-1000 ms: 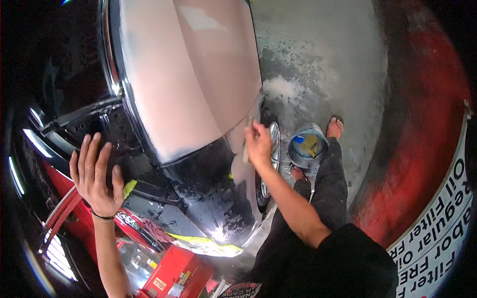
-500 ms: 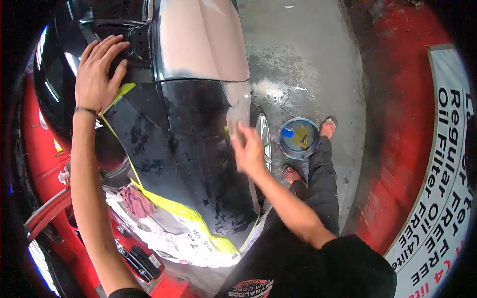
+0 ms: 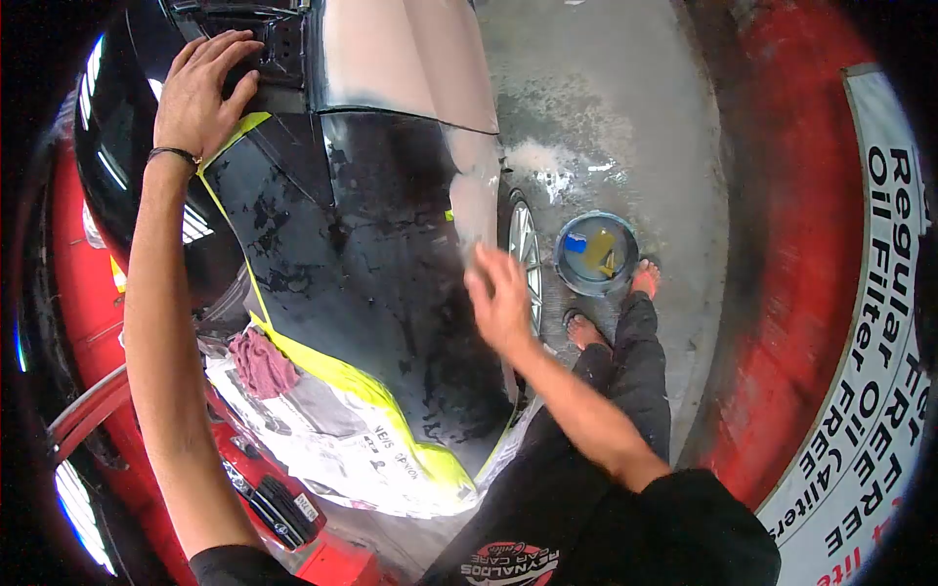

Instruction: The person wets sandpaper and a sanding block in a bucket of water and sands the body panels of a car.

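Wet concrete [image 3: 650, 137] borders the black fender [image 3: 376, 273]; left hand [image 3: 203, 96] unclenched, right hand [image 3: 503, 305] (grip: I cannot tell) at its edge.

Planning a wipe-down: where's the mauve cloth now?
In the head view, the mauve cloth lies left of centre, on the newspaper, beside the yellow masking tape.

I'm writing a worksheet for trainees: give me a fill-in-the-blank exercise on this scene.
The person's ____ hand is the one nearer the wheel.
The crumpled cloth lies on printed ____.
In the picture, the leftmost item inside the bucket is coloured ____.
On the banner, "Regular" is followed by "____".

Missing words: right; newspaper; blue; Oil.
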A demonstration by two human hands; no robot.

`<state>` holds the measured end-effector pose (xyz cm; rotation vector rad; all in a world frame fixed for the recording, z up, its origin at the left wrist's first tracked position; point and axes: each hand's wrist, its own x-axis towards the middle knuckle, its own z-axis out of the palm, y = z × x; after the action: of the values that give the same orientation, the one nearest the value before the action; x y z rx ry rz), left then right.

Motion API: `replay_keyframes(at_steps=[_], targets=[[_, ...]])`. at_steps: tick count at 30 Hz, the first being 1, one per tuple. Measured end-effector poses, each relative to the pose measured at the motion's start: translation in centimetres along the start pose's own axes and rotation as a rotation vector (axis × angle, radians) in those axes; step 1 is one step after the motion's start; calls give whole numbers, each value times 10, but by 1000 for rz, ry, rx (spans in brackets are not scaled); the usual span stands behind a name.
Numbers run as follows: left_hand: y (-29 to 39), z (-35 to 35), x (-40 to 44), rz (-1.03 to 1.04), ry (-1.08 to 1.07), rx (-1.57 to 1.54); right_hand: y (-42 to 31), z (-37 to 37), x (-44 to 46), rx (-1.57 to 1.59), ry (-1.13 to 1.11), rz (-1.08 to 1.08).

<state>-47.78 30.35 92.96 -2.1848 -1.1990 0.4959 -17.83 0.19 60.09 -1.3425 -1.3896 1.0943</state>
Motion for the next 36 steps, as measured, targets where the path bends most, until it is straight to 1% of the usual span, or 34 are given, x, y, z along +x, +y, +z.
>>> replay_keyframes(at_steps=[1, 3, 5, 7, 10, 13, 16, 17, 19, 21, 24, 25, 29, 30, 33, 34, 35, 36], targets=[[-1, 1, 0, 8, -5, -7, -5, -6, -21, 31, -4, -24], [-4, -2, 2, 12, -18, -11, -2, -3, -15, 20, -8, -24], [-1, -7, 1, 8, -50, -11, 4, 10, 44, 117, -14, -19], [0, -5, -1, 6, -64, 26, 11, 21, 107, 92, -1, -60], [-2, -5, 1, 16, -47, 24, 20, 24, 117, 67, 53, -192], [-1, -4, 0, 20, -25, 31, 8, 2, 53, 62, -26, -91], [0, -5, 1, -7, -21, -7, 4, -4, 31, 68, -36, -82], [1, -5, -1, -12, -21, -12, 9, 3, 41, 66, -21, -116], [-4, -3, -1, 5, -5, -30, 7, 19, 99, 72, 2, -184], [-6, -2, -2, 20, -4, -50, -3, 28, 154, 108, -24, -183], [-2, -5, -2, 15, -30, -36, -7, 30, 165, 98, 26, -231], [-3, -7, -1, 15, -26, -39, -6, 27, 154, 81, 11, -208], [4, -8, -3, -47, -16, 28, 3, 5, 51, 46, -69, -96], [3, -7, -3, -40, -21, 26, 0, 3, 47, 53, -62, -113], [1, -7, -2, -23, -19, -15, 10, 20, 86, 79, -23, -41], [6, -18, 0, -63, -38, -99, 19, 31, 107, 97, 42, -78], [17, -35, 4, -106, -58, -186, 11, 32, 121, 184, 47, 18], [22, -45, 7, -150, -71, -272, 9, 34, 121, 155, 60, 40]])
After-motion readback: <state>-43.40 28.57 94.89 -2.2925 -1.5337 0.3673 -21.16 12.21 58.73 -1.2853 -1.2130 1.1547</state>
